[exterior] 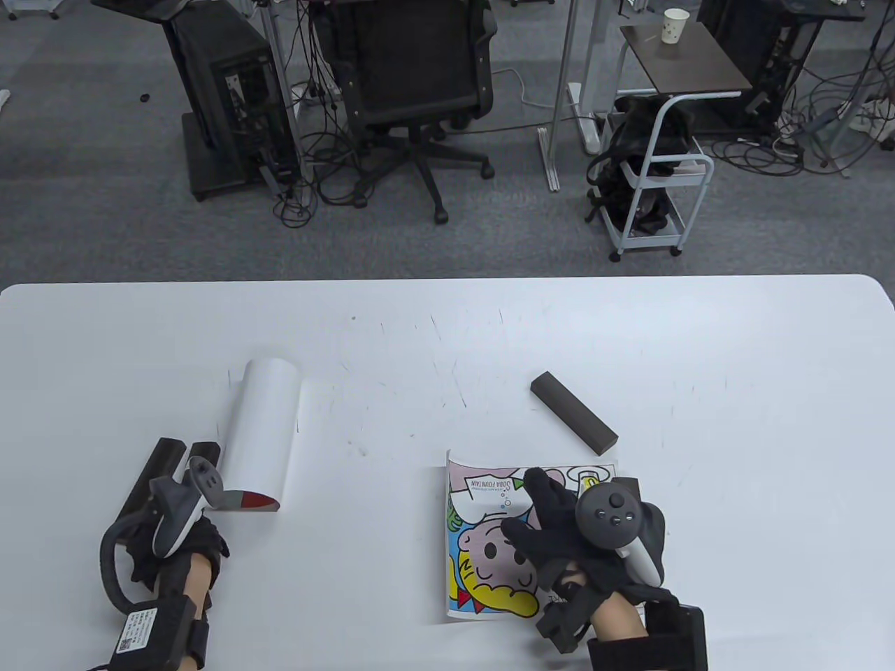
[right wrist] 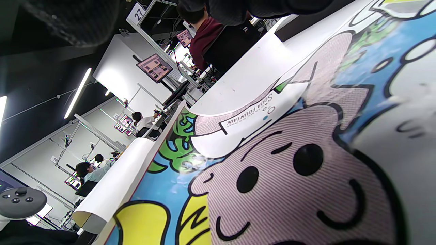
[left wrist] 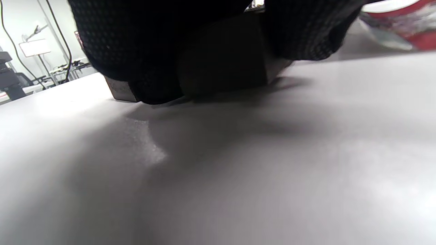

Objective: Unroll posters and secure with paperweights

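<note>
A cartoon poster [exterior: 482, 552] lies unrolled near the front of the table, its left edge curling up. My right hand [exterior: 531, 510] presses flat on it with fingers spread; the print fills the right wrist view [right wrist: 289, 170]. A dark paperweight bar [exterior: 631, 485] sits at the poster's right edge, mostly hidden by my hand. Another bar [exterior: 573, 412] lies just beyond the poster. A white rolled poster [exterior: 262, 433] lies at the left. My left hand [exterior: 175, 517] grips a dark bar [left wrist: 221, 58] that rests on the table. A second bar [exterior: 204, 454] lies beside it.
The white table [exterior: 447, 335] ends at a far edge, with an office chair [exterior: 412, 77] and a cart [exterior: 654, 189] on the floor beyond. The rolled poster's red end [left wrist: 402, 13] shows close to my left hand.
</note>
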